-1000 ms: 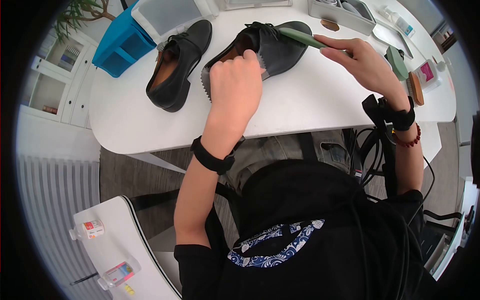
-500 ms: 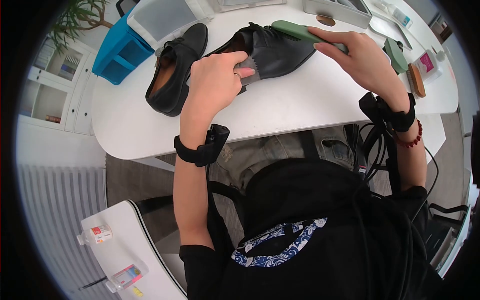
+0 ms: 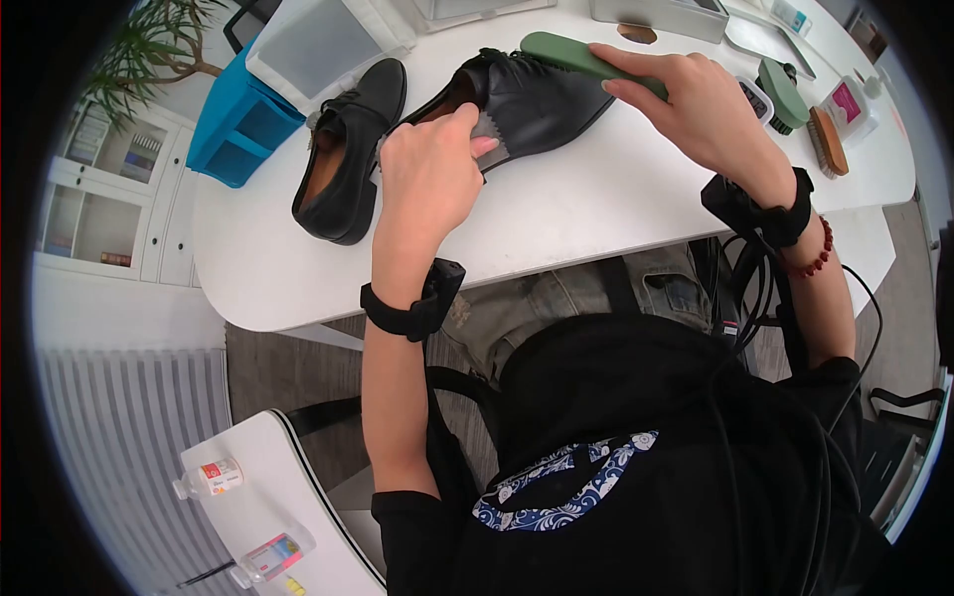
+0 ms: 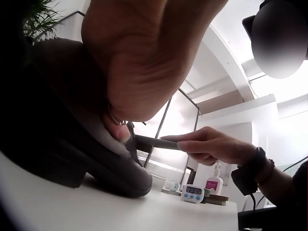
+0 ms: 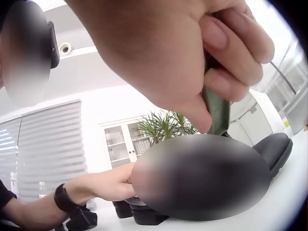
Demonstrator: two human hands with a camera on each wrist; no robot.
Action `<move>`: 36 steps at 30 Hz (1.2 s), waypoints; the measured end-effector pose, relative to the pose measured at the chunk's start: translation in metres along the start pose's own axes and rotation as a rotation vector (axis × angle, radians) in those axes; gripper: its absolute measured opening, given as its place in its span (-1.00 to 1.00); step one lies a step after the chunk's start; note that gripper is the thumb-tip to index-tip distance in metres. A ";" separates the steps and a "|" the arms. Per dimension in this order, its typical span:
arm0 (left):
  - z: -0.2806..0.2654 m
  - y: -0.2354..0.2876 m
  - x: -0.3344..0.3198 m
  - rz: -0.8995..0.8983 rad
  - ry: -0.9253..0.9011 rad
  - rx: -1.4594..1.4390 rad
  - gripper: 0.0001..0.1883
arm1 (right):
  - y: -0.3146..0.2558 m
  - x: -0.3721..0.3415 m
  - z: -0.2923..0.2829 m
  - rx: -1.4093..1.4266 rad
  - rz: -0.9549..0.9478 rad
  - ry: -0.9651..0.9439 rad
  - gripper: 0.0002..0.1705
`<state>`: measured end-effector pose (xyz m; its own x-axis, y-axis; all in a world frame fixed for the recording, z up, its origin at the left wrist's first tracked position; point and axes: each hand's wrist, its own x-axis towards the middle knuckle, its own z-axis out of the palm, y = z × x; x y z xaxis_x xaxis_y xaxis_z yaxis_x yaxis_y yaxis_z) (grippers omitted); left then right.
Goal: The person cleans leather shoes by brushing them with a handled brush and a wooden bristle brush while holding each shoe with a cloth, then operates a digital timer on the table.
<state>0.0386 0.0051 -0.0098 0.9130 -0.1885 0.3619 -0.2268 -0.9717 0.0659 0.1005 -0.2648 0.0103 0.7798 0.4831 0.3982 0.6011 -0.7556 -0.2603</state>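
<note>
Under our hands is a white table, with a white cabinet and a leafy plant at 10 o'clock beyond it. Clock directions are from our head view, 12 pointing away from our body. The black lace-up shoe lies straight ahead on the tabletop, its long axis slanting so the toe points between 2 and 3 o'clock. Our left hand is nearer the heel, its curled fingers pinching a gray zigzag-edged cloth against the side by the opening. Our right hand is apart from it, on the toe side, gripping a green-backed brush. That brush runs from 10 to 4 o'clock, across the shoe's axis, over the laces; we cannot tell how firmly its bristles touch.

The second shoe stands just beside our left hand at 9 o'clock, toe toward 1, crowding the heel side. Beyond it, at 10, is a blue organizer. Past our right hand at 3 o'clock are a small digital timer, another green brush, a wooden brush and a pink-labeled bottle.
</note>
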 end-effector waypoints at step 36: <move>0.004 0.000 -0.002 0.018 0.082 -0.020 -0.79 | 0.026 0.011 0.005 -0.037 0.162 -0.102 -0.54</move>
<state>0.0382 0.0048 -0.0144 0.8781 -0.1931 0.4378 -0.2505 -0.9651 0.0766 0.1256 -0.2769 0.0037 0.8808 0.3946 0.2616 0.4606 -0.8421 -0.2806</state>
